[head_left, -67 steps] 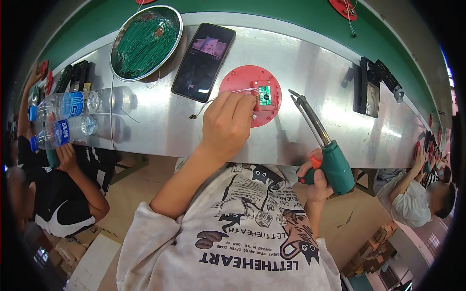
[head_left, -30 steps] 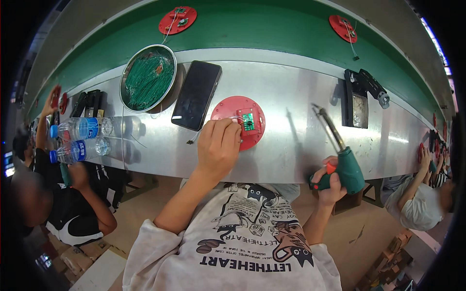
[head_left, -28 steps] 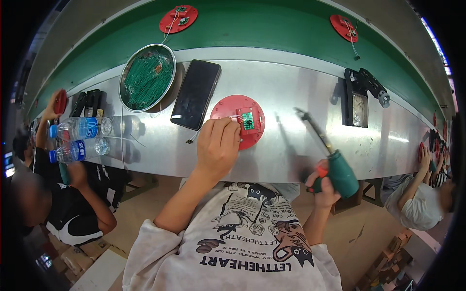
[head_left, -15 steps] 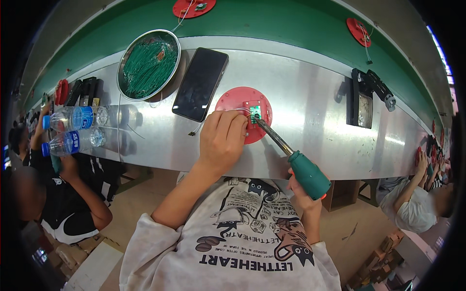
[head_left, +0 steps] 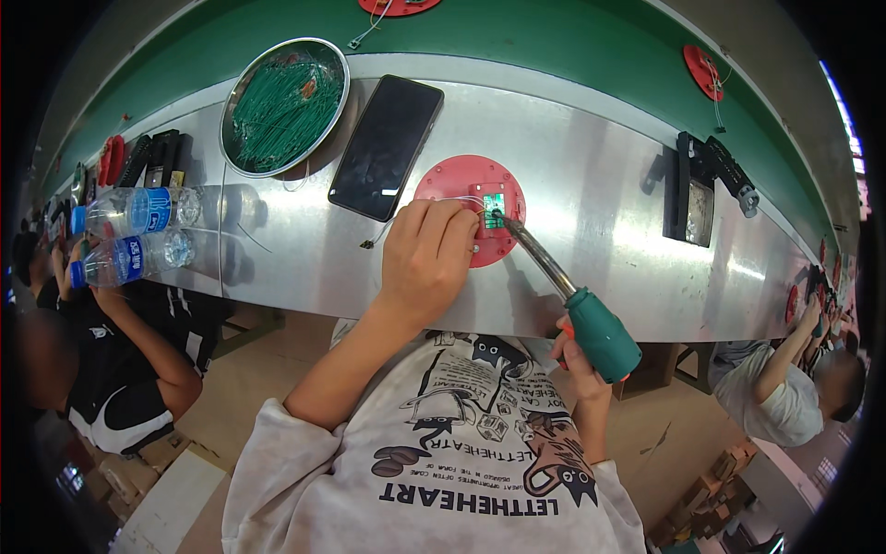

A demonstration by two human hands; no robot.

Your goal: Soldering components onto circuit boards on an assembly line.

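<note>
A round red plastic disc (head_left: pixel 447 177) lies on the metal bench with a small green circuit board (head_left: pixel 493 200) mounted in its middle. My left hand (head_left: pixel 426 254) rests over the disc's left side, fingers closed around thin white wires (head_left: pixel 459 198) that run to the board. What lies right under the fingertips is hidden. My right hand (head_left: pixel 581 371) grips a soldering iron by its green handle (head_left: pixel 602 334), partly hidden behind it. The iron's metal shaft (head_left: pixel 543 258) slants up and left, and its tip is at the board's lower part, beside my left fingertips.
A steel bowl (head_left: pixel 347 92) of green wires and a black phone-like slab (head_left: pixel 386 148) are at the back left. Two plastic bottles (head_left: pixel 129 260) lie left. A black soldering-iron stand (head_left: pixel 688 194) is at right. More red discs (head_left: pixel 703 72) sit on the green strip. People work at both sides.
The whole view has shifted slightly. The iron's handle sits a little farther right, while its tip stays at the board. My left hand keeps its pinch on the wires.
</note>
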